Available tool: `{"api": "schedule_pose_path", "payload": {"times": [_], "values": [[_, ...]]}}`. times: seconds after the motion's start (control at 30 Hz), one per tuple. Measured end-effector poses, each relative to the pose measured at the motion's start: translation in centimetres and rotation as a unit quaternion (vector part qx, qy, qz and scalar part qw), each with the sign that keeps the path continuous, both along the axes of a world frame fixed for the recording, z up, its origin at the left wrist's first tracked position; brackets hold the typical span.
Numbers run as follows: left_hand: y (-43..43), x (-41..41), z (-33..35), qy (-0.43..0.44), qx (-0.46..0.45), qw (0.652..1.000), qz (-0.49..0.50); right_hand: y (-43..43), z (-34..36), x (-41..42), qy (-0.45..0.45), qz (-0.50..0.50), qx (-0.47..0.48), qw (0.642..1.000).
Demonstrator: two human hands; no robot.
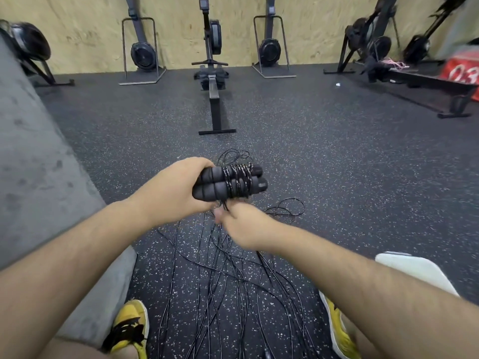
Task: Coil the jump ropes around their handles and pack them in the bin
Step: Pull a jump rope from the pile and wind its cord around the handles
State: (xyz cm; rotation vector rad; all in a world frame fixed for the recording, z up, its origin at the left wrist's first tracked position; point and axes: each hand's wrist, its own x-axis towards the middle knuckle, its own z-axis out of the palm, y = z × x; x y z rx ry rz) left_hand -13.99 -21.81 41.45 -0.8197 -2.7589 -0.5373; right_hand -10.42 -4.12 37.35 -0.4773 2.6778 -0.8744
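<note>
While my left hand (pixel 171 190) grips both handles (pixel 210 178), rope (pixel 238 180) wound round them, my right hand (pixel 243 226), blurred, pinches that rope just beneath.

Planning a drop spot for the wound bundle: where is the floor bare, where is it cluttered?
Bare: the floor right of the loose ropes, bordered by the white object and the far-right rower. Also the strip between the grey block and the centre rower. Crowded: loose ropes cover the floor between the yellow shoes and out under the bundle.
</note>
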Motion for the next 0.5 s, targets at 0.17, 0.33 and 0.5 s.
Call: {"api": "schedule_pose_path", "payload": {"times": [0.17, 0.33, 0.5], "values": [[-1.9, -2.3, -1.3, 0.035, -0.093, 0.994, 0.039, -0.6, 2.8, 2.6, 0.001, 0.035, 0.057, 0.998], [-2.2, -2.5, -2.2, 0.037, -0.123, 0.991, -0.032, 2.0, 6.6, 1.3, 0.254, 0.020, 0.205, 0.945], [0.3, 0.0, -1.5, -0.007, -0.099, 0.985, -0.144, 5.3, 6.2, -3.2, 0.303, 0.013, 0.154, 0.940]]}}
